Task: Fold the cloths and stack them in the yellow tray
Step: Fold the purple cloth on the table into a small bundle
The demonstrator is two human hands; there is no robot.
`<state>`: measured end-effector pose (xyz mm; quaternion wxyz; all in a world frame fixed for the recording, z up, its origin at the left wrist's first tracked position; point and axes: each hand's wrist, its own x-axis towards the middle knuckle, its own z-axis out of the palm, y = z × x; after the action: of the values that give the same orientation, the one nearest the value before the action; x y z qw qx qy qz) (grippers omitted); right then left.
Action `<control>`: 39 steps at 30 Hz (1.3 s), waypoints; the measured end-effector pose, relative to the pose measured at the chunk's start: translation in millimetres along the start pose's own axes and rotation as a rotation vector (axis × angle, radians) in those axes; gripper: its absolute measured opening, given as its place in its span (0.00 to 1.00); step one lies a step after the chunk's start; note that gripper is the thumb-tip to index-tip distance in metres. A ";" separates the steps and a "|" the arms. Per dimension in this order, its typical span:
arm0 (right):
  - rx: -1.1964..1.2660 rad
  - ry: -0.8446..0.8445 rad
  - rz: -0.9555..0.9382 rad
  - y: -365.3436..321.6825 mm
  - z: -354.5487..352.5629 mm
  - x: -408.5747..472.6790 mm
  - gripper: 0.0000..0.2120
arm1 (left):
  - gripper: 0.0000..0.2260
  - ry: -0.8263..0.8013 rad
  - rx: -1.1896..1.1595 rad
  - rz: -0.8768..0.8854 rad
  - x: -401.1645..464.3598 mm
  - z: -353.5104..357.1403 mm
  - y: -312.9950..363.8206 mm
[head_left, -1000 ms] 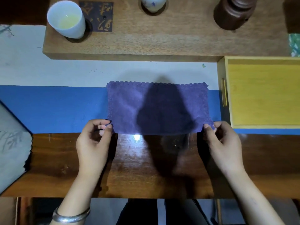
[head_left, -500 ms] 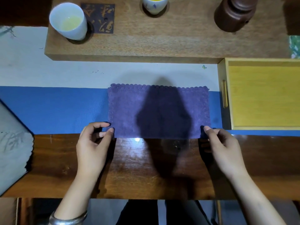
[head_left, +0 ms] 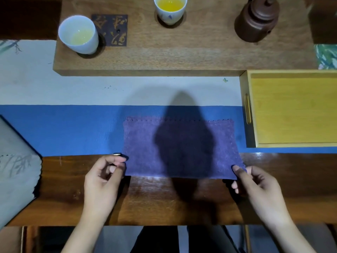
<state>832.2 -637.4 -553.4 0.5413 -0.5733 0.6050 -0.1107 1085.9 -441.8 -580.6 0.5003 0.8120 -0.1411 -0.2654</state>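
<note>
A purple cloth point(head_left: 180, 148) with scalloped edges lies flat as a wide rectangle, half on the blue runner, half on the dark wooden table. My left hand point(head_left: 104, 176) pinches its near left corner. My right hand point(head_left: 255, 185) pinches its near right corner. The yellow tray point(head_left: 293, 110) sits to the right of the cloth and holds nothing. A grey cloth point(head_left: 16, 172) lies at the left edge of the view.
A raised wooden board point(head_left: 182, 52) at the back carries a white cup point(head_left: 78, 33) of pale tea, a second cup point(head_left: 170, 8) of yellow tea, a dark coaster point(head_left: 111, 30) and a brown teapot point(head_left: 257, 19). The table's near edge runs below my wrists.
Both hands have drawn the purple cloth toward me, so its near edge now lies on the bare wood. The view has also shifted forward.
</note>
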 end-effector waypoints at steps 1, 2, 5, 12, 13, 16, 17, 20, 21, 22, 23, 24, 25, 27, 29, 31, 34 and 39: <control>0.033 -0.002 -0.003 -4.4 -0.3 0.2 0.19 | 0.13 -0.008 -0.013 0.008 0.7 -0.1 3.2; 0.056 -0.001 -0.017 -9.8 -0.2 1.9 0.19 | 0.12 -0.032 -0.038 0.021 2.3 0.3 7.8; 0.059 0.008 -0.101 -32.8 4.8 12.2 0.20 | 0.12 -0.221 0.000 0.082 12.8 0.5 22.0; -0.117 -0.005 -0.233 -50.1 13.5 35.6 0.08 | 0.22 -0.607 0.639 0.311 32.7 -8.5 17.7; -0.172 -0.019 -0.257 -46.3 12.0 33.0 0.07 | 0.21 -0.588 0.661 0.335 31.6 -10.1 15.1; -0.308 -0.059 -0.314 -25.5 1.1 21.2 0.09 | 0.17 -0.474 0.642 0.369 27.0 -15.7 6.1; -0.345 -0.073 -0.304 -18.1 -2.6 16.8 0.10 | 0.15 -0.443 0.623 0.365 25.2 -17.3 4.0; -0.359 -0.089 -0.243 3.5 -9.5 9.2 0.11 | 0.17 -0.415 0.599 0.340 20.1 -21.9 -3.1; -0.366 -0.080 -0.238 8.4 -11.0 8.2 0.11 | 0.19 -0.413 0.595 0.330 18.7 -23.7 -5.4; -0.379 -0.071 -0.240 12.2 -11.7 7.9 0.10 | 0.20 -0.401 0.590 0.322 17.7 -24.9 -7.7; -0.389 -0.061 -0.249 15.6 -12.5 7.3 0.09 | 0.20 -0.372 0.580 0.309 16.4 -26.4 -9.6; -0.408 -0.053 -0.267 19.2 -13.6 6.7 0.06 | 0.18 -0.330 0.560 0.294 14.4 -27.9 -11.3; -0.435 -0.051 -0.286 21.7 -14.7 5.7 0.05 | 0.17 -0.282 0.537 0.281 11.5 -29.2 -12.7; -0.531 -0.049 -0.344 23.8 -17.1 4.0 0.15 | 0.15 -0.206 0.499 0.271 5.0 -31.2 -15.4; -0.676 -0.063 -0.457 27.8 -18.5 4.2 0.23 | 0.17 -0.181 0.490 0.275 -1.1 -30.9 -20.0; -0.819 -0.083 -0.571 32.8 -16.7 5.8 0.26 | 0.19 -0.178 0.501 0.303 -3.4 -28.6 -24.1; -0.864 -0.025 -0.644 36.1 -9.8 8.6 0.18 | 0.12 -0.178 0.464 0.328 -0.3 -22.2 -25.0; -0.761 0.023 -0.833 35.4 -10.6 5.0 0.10 | 0.03 -0.172 0.396 0.356 -4.4 -18.3 -18.8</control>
<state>804.8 -635.3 -578.6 0.2004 -0.9174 0.3304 -0.0952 1092.1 -417.4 -589.5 0.3568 0.8308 -0.3727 -0.2087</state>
